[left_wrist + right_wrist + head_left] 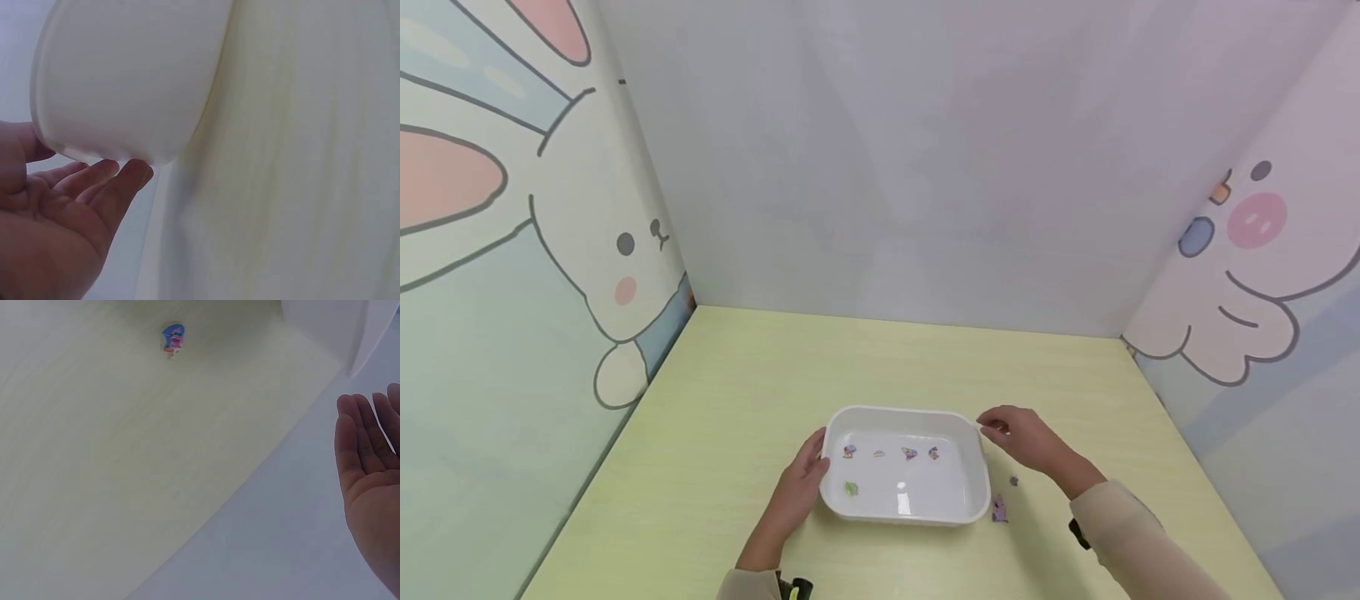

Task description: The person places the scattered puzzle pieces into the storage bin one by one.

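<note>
A white rectangular plastic basin (pixel 904 510) is in the lower middle of the head view. Inside it are several small colourful cutouts, among them a green one (pixel 851 488). My left hand (pixel 797 492) holds the basin's left side, thumb at the rim and fingers against the outer wall (pixel 125 81). At the far right corner, my right hand (pixel 1026 437) is beside the rim with nothing visible in it. In the right wrist view its fingers (pixel 365 434) are fairly straight and apart from the basin (pixel 325 325).
Right of the basin, a purple cutout (pixel 1000 509) and a smaller dark one (pixel 1013 481) are on the pale yellow-green table (pixel 722 392). A blue and pink cutout (pixel 173 339) shows in the right wrist view. Cartoon-printed panels (pixel 467 358) stand at both sides, a plain grey one (pixel 887 167) behind.
</note>
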### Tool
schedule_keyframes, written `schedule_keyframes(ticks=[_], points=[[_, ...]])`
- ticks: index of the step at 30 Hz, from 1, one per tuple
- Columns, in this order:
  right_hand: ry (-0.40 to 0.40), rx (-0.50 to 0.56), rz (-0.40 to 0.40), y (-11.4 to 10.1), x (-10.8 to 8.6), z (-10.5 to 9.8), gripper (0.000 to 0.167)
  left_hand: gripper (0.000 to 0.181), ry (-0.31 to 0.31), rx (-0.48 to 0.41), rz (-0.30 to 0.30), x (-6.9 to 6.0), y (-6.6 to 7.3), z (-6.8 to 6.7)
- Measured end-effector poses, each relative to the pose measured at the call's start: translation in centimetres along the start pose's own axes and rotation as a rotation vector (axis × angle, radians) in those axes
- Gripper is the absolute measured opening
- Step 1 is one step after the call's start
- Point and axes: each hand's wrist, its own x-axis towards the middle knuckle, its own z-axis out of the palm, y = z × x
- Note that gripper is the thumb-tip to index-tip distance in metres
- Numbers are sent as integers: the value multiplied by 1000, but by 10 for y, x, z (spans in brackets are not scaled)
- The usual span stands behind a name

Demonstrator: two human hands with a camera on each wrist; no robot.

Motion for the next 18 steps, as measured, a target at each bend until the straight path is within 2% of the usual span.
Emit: schedule_keyframes(ticks=[9, 18], points=[[-12, -2, 24, 24, -17, 9, 17, 51, -7, -8, -1, 1, -1, 0], [-20, -88, 51, 43, -32, 25, 19, 51, 1, 4, -10, 3, -4, 0]])
